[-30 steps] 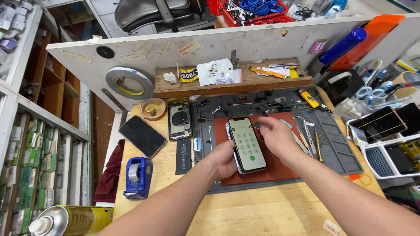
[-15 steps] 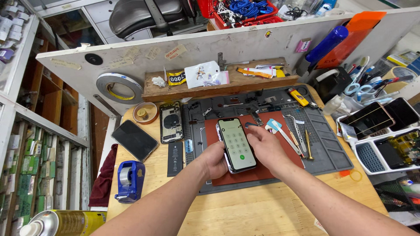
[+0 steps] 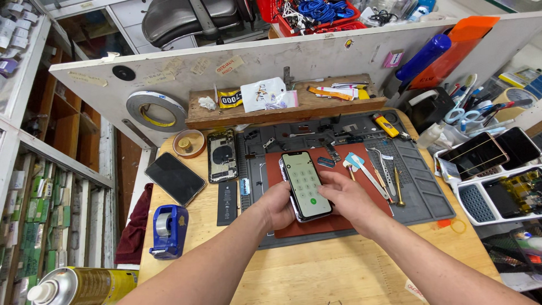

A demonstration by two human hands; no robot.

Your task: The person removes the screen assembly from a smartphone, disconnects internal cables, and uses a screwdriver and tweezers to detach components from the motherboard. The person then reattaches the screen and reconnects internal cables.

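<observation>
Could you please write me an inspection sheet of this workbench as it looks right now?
Surface: wooden table with a grey work mat and a red pad on it.
Job's things: smartphone, screen lit with a keypad, lying over the red pad.
Clutter: open phone chassis, black battery, dark phone, blue tape dispenser, tweezers, spray can.
Grippers: left hand grips the smartphone's lower left edge; right hand rests fingers on its lower right part.
Cables: blue cables in a red bin behind the partition.
Surroundings: white partition board, wooden shelf, office chair.
</observation>
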